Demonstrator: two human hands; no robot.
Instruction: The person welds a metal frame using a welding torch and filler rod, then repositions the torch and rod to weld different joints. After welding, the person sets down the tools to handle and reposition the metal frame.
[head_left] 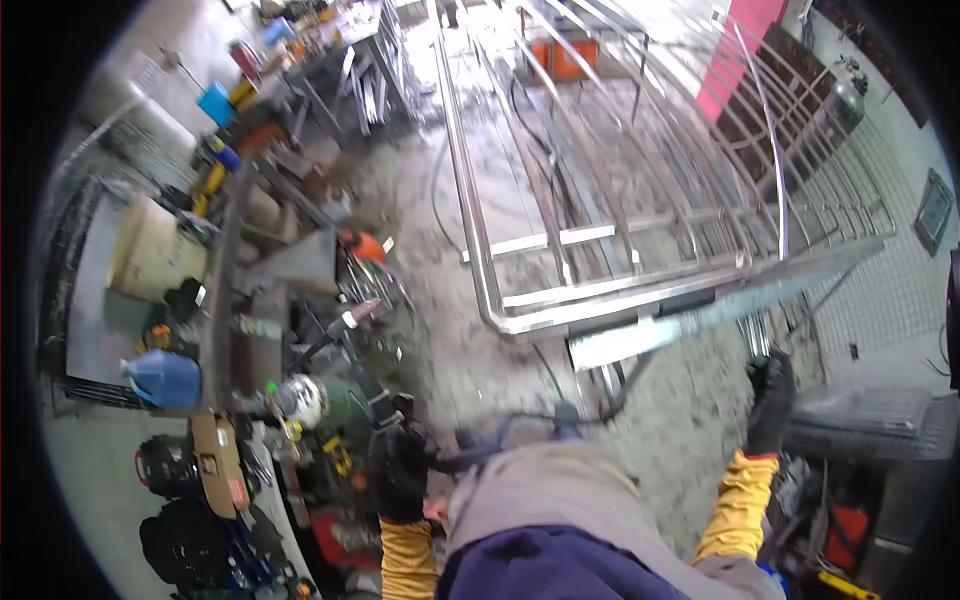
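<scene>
My left hand (398, 465), in a black glove with a yellow cuff, is wrapped round a black-handled welding torch (365, 385). Its pale, coppery nozzle (360, 314) points up and to the right. A black cable (520, 425) runs from near that hand across in front of my body. On the right, my gloved right hand (768, 395) is closed, with shiny thin metal bars (757, 335) at its fingertips; I cannot tell what it grips. Ahead stands a large frame of shiny metal tubes (465, 195), with a flat metal bar (625, 342) along its near edge.
A cluttered workbench (225, 270) runs along the left, with a blue jug (165, 380) and a cream bucket (150, 250). A cardboard box (218, 465) lies lower left. Wire mesh (860, 320) and a gas cylinder (848, 100) are at right. Another bench (350, 45) stands behind.
</scene>
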